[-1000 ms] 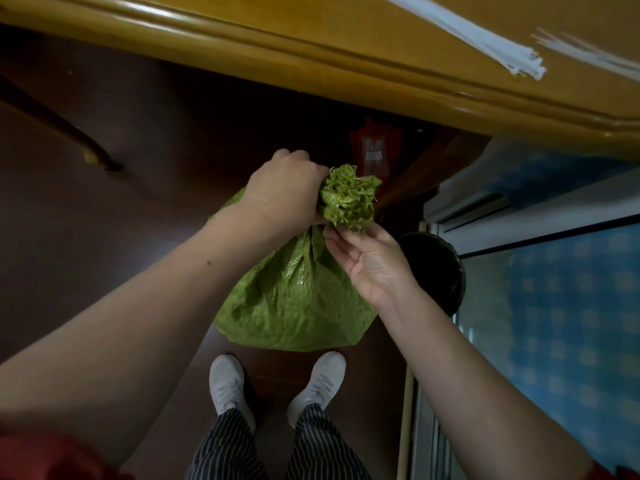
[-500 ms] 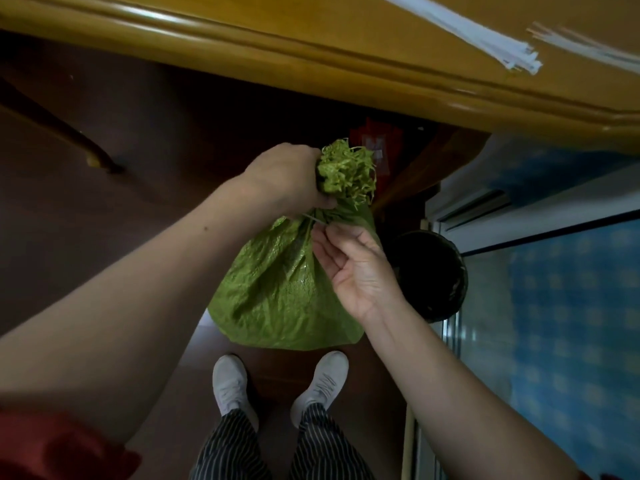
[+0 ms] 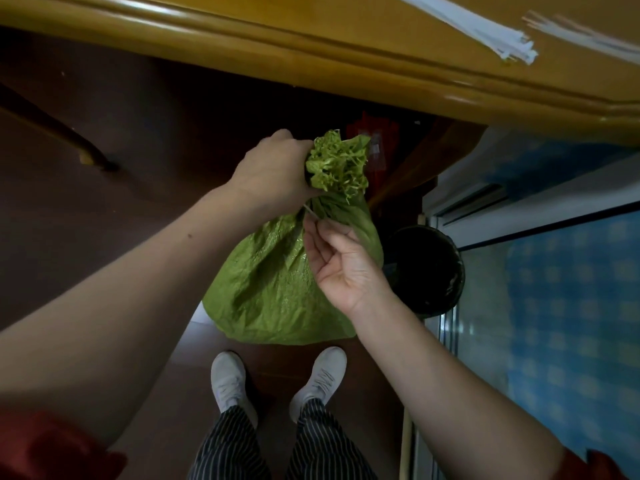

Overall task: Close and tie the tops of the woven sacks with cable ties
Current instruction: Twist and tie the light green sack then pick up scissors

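A green woven sack [image 3: 273, 285] stands on the floor in front of my feet, its top gathered into a frayed tuft [image 3: 336, 164]. My left hand [image 3: 273, 171] grips the bunched neck just under the tuft. A thin white cable tie [image 3: 310, 212] pokes out at the neck. My right hand [image 3: 341, 261], palm turned up, pinches the tie's end between thumb and fingertips just below the neck. More white cable ties [image 3: 498, 39] lie in a bundle on the wooden table.
The wooden table edge [image 3: 311, 53] runs across the top, above the sack. A black bucket [image 3: 427, 271] stands right of the sack. A red item [image 3: 374, 140] sits behind it. A glass door frame [image 3: 446, 327] is on the right. A dark table leg [image 3: 62, 133] is at left.
My right hand slid down from the frayed tuft to the neck and now pinches the cable tie end. My left hand kept its grip, and the sack top rose slightly.
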